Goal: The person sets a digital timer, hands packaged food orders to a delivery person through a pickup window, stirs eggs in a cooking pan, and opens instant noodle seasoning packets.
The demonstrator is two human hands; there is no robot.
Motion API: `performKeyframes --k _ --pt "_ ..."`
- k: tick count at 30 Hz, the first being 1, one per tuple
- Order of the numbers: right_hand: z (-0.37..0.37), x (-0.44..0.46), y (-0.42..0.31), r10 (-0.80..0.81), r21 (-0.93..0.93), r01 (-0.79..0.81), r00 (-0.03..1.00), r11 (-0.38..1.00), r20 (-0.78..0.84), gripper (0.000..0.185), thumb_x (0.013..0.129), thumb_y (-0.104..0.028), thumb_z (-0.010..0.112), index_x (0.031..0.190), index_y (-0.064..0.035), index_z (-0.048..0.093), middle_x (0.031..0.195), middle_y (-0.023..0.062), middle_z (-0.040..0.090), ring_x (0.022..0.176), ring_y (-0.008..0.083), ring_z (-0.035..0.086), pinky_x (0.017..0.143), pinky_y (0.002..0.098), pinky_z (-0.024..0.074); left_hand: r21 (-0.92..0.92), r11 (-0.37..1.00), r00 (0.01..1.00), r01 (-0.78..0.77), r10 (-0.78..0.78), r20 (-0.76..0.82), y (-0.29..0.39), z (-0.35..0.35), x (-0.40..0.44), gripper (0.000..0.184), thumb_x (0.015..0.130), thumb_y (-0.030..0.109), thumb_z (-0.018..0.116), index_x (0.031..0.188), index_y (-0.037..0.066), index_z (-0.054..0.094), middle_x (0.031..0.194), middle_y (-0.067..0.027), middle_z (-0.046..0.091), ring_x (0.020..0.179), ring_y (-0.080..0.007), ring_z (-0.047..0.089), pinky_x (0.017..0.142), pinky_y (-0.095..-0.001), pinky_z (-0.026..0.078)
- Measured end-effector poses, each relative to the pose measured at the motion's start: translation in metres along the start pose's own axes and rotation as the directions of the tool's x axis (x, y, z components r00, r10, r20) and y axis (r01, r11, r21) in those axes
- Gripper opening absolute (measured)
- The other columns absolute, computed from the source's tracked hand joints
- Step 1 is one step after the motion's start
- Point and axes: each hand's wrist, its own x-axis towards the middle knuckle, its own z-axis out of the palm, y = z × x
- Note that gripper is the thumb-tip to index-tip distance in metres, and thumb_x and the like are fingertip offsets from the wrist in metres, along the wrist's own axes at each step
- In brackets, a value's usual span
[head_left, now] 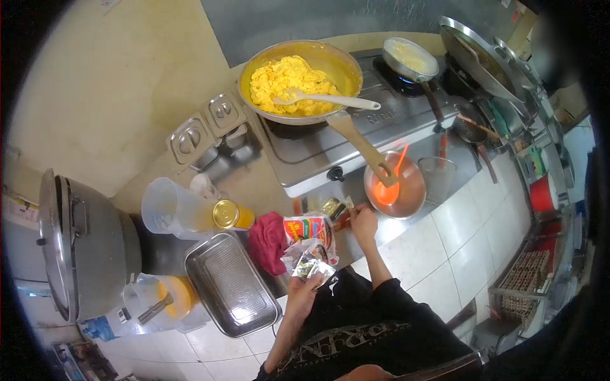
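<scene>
My left hand (304, 297) pinches a shiny silver foil packet (314, 267) in front of my shirt. Just beyond it lie a red, white and green printed packet (305, 228) and a crumpled maroon cloth (268, 241). My right hand (364, 223) is closed at the counter's front edge, around a small, narrow, pale thing (349, 203) that is too small to name. Right beside that hand stands a metal bowl (412, 204) with an orange ladle (387, 192) in it. A small gold-and-dark packet or jar (332, 207) is near its fingertips.
On the stove (298, 159), a large pan (346, 66) holds yellow scrambled egg (289, 76) and a spatula (343, 100); its handle juts over the bowl. A smaller pan (410, 60) sits over a blue flame. Leftward are a wire-mesh tray (232, 279), jugs (162, 206), a gold-lidded jar (229, 214) and a big pot (95, 247).
</scene>
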Motion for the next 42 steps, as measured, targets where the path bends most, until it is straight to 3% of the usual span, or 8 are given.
performKeyframes --k 11,16,21,27,30,36,38,42 --pt "-0.041 -0.037 -0.042 -0.302 0.288 0.429 0.868 0.856 -0.394 0.008 0.079 -0.006 0.055 0.082 -0.0021 0.049 0.084 0.0134 0.061 0.067 0.0174 0.057 0.053 0.0280 0.0433 -0.071 0.987 0.989 0.143 -0.140 0.053 -0.020 -0.023 0.009 0.031 0.080 -0.002 0.050 0.111 -0.002 0.044 0.108 -0.0108 0.052 0.098 -0.0179 0.053 0.087 -0.0317 0.041" --pt "-0.135 -0.061 -0.045 0.023 0.918 -0.036 0.999 0.395 0.029 0.015 0.077 0.003 0.051 0.087 -0.0026 0.042 0.071 0.0101 0.055 0.059 0.0167 0.058 0.052 0.0261 0.0501 0.040 0.998 0.996 -0.047 0.044 0.071 -0.026 0.015 0.020 0.039 0.083 -0.001 0.044 0.121 0.001 0.033 0.116 -0.0102 0.046 0.104 -0.0183 0.048 0.089 -0.0319 0.039" --pt "-0.167 -0.113 -0.034 0.123 0.942 -0.277 0.959 0.191 0.257 0.036 0.074 0.011 0.050 0.101 -0.0062 0.033 0.087 0.0144 0.051 0.061 0.0225 0.060 0.052 0.0288 0.0544 -0.026 1.000 0.978 0.004 0.001 0.207 -0.051 0.063 0.020 0.041 0.085 -0.002 0.040 0.123 0.007 0.028 0.116 -0.0086 0.045 0.104 -0.0173 0.047 0.086 -0.0309 0.041" --pt "-0.173 -0.157 0.017 0.215 0.904 -0.054 0.976 0.424 -0.043 0.034 0.075 0.006 0.055 0.098 -0.0042 0.032 0.082 0.0128 0.053 0.065 0.0159 0.059 0.052 0.0259 0.0522 -0.108 0.979 0.881 0.171 -0.103 0.462 -0.103 0.095 -0.001 0.028 0.089 0.017 0.037 0.117 0.012 0.032 0.109 -0.0051 0.047 0.094 -0.0136 0.050 0.075 -0.0282 0.042" --pt "-0.173 -0.182 0.041 0.122 0.731 0.032 0.980 0.682 -0.158 0.031 0.075 0.001 0.057 0.098 -0.0064 0.037 0.072 0.0046 0.055 0.061 0.0100 0.054 0.052 0.0224 0.0425 0.386 0.922 0.945 -0.022 -0.107 0.308 -0.120 0.095 -0.026 0.035 0.084 0.014 0.051 0.113 0.007 0.033 0.101 -0.0076 0.050 0.085 -0.0132 0.051 0.070 -0.0264 0.042" --pt "-0.250 -0.239 0.098 0.281 0.443 -0.080 0.869 0.893 -0.408 0.034 0.079 -0.030 0.061 0.100 -0.0047 0.050 0.067 0.0101 0.057 0.062 0.0169 0.055 0.055 0.0294 0.0425 0.490 0.872 0.777 -0.025 -0.292 0.558 -0.166 0.102 -0.063 0.025 0.083 0.005 0.047 0.107 0.005 0.041 0.099 -0.0052 0.052 0.089 -0.0148 0.051 0.079 -0.0302 0.041" --pt "-0.257 -0.256 0.138 0.235 0.278 -0.232 0.972 0.932 0.023 0.040 0.084 -0.039 0.050 0.089 -0.0007 0.055 0.068 0.0152 0.057 0.062 0.0228 0.054 0.058 0.0342 0.0423 0.560 0.828 0.727 0.002 -0.386 0.568 -0.188 0.109 -0.083 0.030 0.082 0.003 0.047 0.110 0.005 0.038 0.101 -0.0053 0.051 0.090 -0.0151 0.051 0.080 -0.0305 0.040" --pt "-0.262 -0.305 0.179 0.196 0.424 -0.159 0.980 0.891 -0.044 0.045 0.088 -0.041 0.042 0.083 0.0013 0.057 0.069 0.0181 0.056 0.063 0.0273 0.054 0.060 0.0372 0.0415 0.681 0.732 0.418 0.022 -0.626 0.659 -0.235 0.104 -0.080 0.044 0.079 0.000 0.046 0.120 0.007 0.032 0.108 -0.0097 0.048 0.096 -0.0190 0.049 0.082 -0.0310 0.040"
